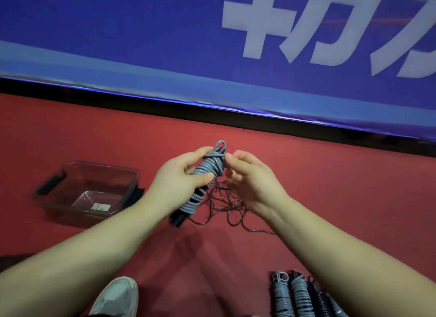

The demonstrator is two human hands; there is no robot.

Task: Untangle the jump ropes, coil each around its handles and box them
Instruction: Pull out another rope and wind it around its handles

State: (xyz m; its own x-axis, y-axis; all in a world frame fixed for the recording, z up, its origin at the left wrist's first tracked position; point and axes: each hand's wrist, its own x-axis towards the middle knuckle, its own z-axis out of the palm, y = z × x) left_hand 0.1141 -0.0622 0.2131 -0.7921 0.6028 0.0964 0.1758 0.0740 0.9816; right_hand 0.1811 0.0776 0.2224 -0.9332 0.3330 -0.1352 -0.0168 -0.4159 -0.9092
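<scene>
My left hand grips a jump rope bundle: grey-blue rope coiled around black handles, with a small loop sticking up at the top. My right hand is at the bundle's upper right, fingers curled, its fingertips at the coils near the top. A thin dark rope lies tangled on the red floor under my hands. Several coiled ropes lie side by side at the lower right. A clear plastic box with black handles stands on the floor to the left, holding no ropes.
The red floor runs to a black strip and a blue banner with white lettering behind. My white shoe shows at the bottom left.
</scene>
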